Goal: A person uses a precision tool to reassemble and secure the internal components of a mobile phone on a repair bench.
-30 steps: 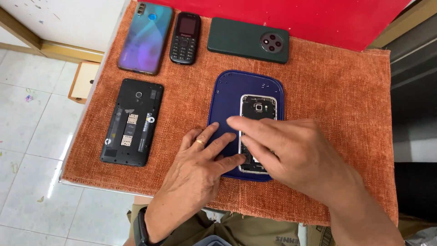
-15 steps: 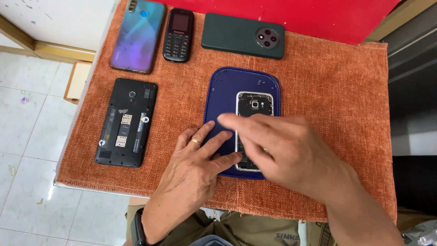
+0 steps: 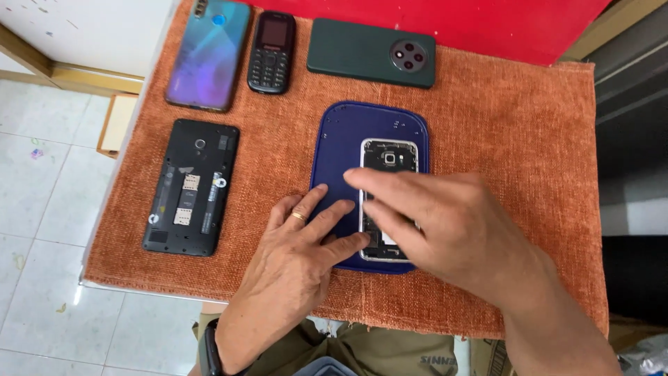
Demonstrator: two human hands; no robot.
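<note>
Head view: our left hand (image 3: 296, 261) lies flat, fingers spread, and our right hand (image 3: 445, 226) rests loosely open, both on the opened phone (image 3: 387, 159) on the blue mat (image 3: 348, 139).

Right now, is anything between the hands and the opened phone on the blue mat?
Nothing visible. The right hand lies directly over the opened phone, fingers spread across its lower part. The left hand rests on the blue mat, fingertips at the phone's left edge. The other phones lie apart.
</note>
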